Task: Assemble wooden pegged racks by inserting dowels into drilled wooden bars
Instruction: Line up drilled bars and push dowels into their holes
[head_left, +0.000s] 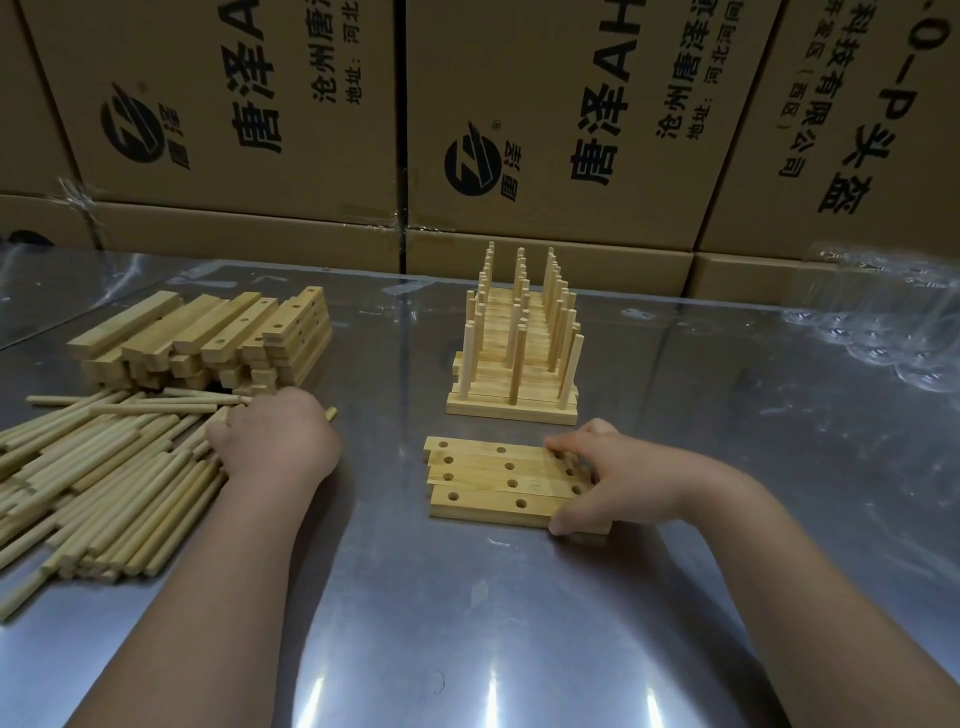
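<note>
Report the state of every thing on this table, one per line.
dowels: loose, piled flat.
bar stack: heaped, no dowels in.
bars: four flat side by side, holes empty.
racks: pegged, lined up.
left hand: on the dowels, fingers hidden.
right hand: grips the bars' right end.

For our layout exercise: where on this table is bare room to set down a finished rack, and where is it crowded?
Bare: the table's near middle; the strip between bar stack and finished racks; right of the racks, toward the plastic wrap. Crowded: the left side, with dowel pile and bar stack; right hand grips drilled bars centrally.
</note>
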